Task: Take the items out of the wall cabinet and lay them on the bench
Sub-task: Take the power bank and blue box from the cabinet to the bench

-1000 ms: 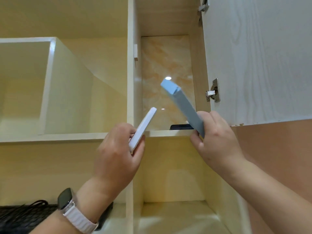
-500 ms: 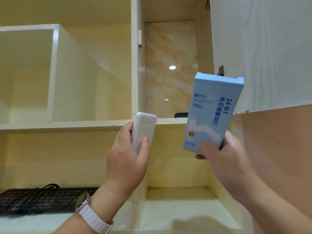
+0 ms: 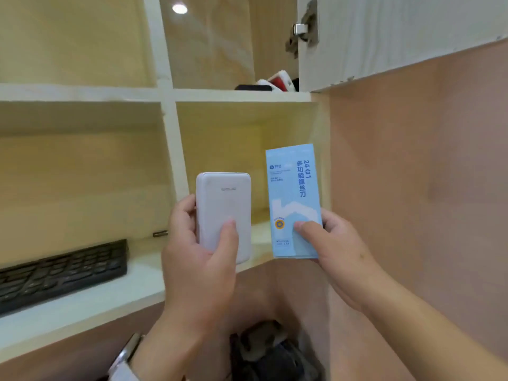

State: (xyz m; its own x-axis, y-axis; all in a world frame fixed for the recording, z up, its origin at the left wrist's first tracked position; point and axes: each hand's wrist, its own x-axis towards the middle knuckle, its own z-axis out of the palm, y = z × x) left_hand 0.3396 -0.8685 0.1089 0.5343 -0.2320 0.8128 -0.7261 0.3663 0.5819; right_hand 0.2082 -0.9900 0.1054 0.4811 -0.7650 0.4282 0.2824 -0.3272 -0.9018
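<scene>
Below the cabinet door [image 3: 398, 37], left hand [image 3: 198, 259] gripped a power bank [image 3: 224, 207], right hand [image 3: 338, 248] pinched a screwdriver box [image 3: 292, 188] — either might have slipped, held by thumb alone.

view: head-worn | faces: forward into open wall cabinet [image 3: 168, 138] shelves | range: near

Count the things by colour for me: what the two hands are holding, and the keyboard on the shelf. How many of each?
White: 1, the power bank in the left hand.
Light blue: 1, the screwdriver set box in the right hand.
Black: 1, the keyboard on the lower shelf.
Total: 3.
</scene>
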